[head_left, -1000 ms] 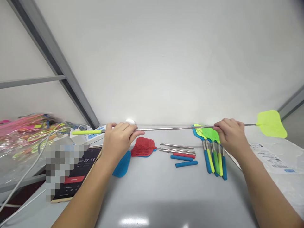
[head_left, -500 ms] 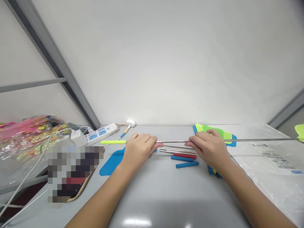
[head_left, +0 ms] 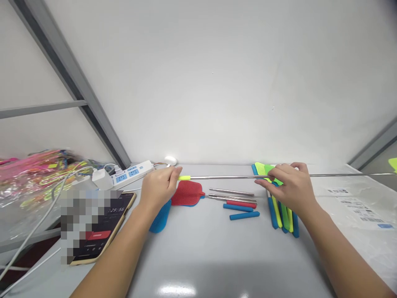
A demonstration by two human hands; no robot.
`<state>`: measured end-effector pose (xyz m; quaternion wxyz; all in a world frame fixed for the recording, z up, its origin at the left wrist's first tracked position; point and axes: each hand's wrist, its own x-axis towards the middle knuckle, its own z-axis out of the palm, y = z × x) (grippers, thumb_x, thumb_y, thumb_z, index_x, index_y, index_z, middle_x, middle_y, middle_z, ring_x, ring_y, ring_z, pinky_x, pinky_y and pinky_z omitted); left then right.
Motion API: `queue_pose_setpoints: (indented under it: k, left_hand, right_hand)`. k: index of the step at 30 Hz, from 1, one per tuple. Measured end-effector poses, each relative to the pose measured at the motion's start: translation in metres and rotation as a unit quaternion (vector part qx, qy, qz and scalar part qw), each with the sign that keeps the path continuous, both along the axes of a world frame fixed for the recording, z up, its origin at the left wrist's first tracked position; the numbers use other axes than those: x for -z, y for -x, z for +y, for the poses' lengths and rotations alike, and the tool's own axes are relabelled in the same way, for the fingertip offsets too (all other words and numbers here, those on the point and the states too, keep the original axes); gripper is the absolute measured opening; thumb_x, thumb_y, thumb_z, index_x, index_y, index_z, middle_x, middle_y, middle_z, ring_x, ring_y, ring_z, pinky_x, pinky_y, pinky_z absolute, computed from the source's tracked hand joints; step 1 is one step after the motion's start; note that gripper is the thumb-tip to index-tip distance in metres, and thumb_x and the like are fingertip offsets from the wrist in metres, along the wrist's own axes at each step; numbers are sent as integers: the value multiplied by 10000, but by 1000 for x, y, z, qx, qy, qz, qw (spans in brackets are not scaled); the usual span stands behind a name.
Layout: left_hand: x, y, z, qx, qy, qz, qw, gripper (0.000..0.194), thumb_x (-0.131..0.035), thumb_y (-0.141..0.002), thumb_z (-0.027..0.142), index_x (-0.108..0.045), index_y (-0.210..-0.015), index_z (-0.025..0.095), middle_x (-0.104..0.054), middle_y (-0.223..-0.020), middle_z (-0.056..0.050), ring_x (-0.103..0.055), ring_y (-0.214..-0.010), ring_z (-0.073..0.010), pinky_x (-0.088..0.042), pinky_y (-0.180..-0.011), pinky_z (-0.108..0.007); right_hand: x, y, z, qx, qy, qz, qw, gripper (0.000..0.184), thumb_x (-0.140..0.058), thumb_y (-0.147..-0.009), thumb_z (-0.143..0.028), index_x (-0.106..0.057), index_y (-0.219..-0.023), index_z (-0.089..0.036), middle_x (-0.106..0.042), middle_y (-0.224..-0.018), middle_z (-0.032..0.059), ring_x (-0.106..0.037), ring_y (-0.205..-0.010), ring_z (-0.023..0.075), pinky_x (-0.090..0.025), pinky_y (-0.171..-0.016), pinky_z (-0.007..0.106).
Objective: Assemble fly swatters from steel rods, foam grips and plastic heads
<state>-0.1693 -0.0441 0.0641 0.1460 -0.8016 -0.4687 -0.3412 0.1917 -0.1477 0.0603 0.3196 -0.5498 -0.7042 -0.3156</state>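
A telescopic fly swatter with a metal rod [head_left: 226, 177] stretches level across the view, its yellow-green head cut off at the right edge. My left hand [head_left: 159, 186] is closed round its yellow grip. My right hand [head_left: 291, 182] pinches the rod farther along, thumb below and fingers above. Beneath the left hand lie a red swatter head [head_left: 187, 193] and a blue swatter head [head_left: 160, 220]. Between the hands are several thin metal rods [head_left: 231, 192], a red grip [head_left: 242, 204] and two blue grips [head_left: 245, 215]. Under my right hand, swatters with blue, yellow and green grips [head_left: 284, 213] lie in a bundle, partly hidden.
At left are a phone [head_left: 114, 223], partly pixelated, a white power strip [head_left: 133, 174] with plugs and cables, and plastic bags of colourful items [head_left: 40, 178]. A clear plastic bag [head_left: 350, 207] covers the right of the grey table [head_left: 211, 252]. A white wall stands behind.
My left hand has moved left along the swatter to its yellow grip, uncovering the red head. My right hand has moved slightly right, and the bundled grips below it now show.
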Motion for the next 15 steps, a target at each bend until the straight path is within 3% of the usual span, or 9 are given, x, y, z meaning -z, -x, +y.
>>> queue_pose_setpoints:
  k: [5, 12, 15]
  left_hand:
    - [7, -10, -7, 19, -32, -84, 996, 443, -422, -952, 363, -522, -557, 190, -459, -470, 14, -441, -467, -123, -260, -525, -285]
    - [7, -15, -12, 44, -68, -159, 984, 325, -470, -929, 284, -637, -671, 178, -472, -484, 21, -465, -482, -119, -317, -531, -268]
    - [8, -26, -23, 93, -76, -159, 980, 302, -453, -930, 237, -634, -695, 176, -536, -535, 12, -495, -510, -115, -349, -547, -259]
  right_hand:
    - [1, 6, 0, 6, -10, 8, 1000, 415, -643, -851, -495, -510, -604, -189, -512, -547, -43, -494, -560, 114, -319, -762, 338]
    - [-2, 5, -1, 8, -10, -7, 1000, 434, -630, -861, -490, -486, -583, -189, -470, -517, -53, -434, -521, 103, -303, -720, 328]
    - [0, 20, -3, -13, -6, -8, 1000, 438, -635, -863, -477, -474, -574, -189, -467, -504, -59, -420, -513, 98, -300, -717, 321]
